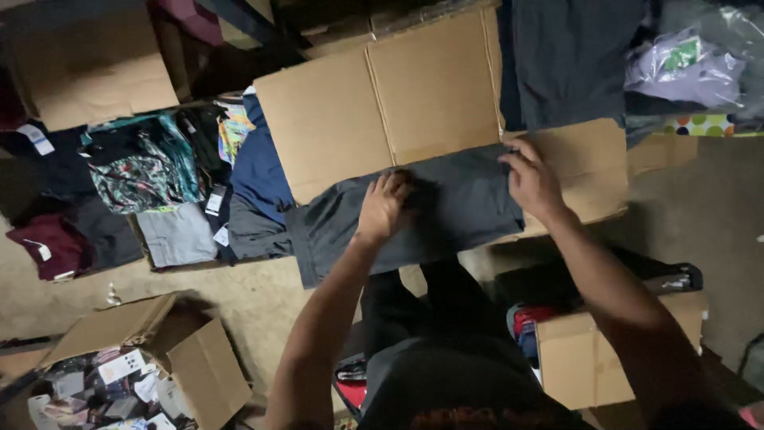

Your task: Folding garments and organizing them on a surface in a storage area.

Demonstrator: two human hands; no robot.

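A dark grey folded garment (pixel 454 207) lies across a flattened cardboard sheet (pixel 382 103) on the floor. My left hand (pixel 383 203) presses down on the garment's middle with fingers curled. My right hand (pixel 532 179) rests on the garment's upper right corner, fingers pinching its edge against the cardboard. The garment's left end (pixel 314 239) hangs off the cardboard toward the floor.
Folded clothes (pixel 151 171) in several colours lie in a pile at the left. An open cardboard box (pixel 199 366) with small packets stands at the lower left, another box (pixel 581 358) at the lower right. Dark fabric (pixel 569 56) and bagged items (pixel 688 68) lie at the top right.
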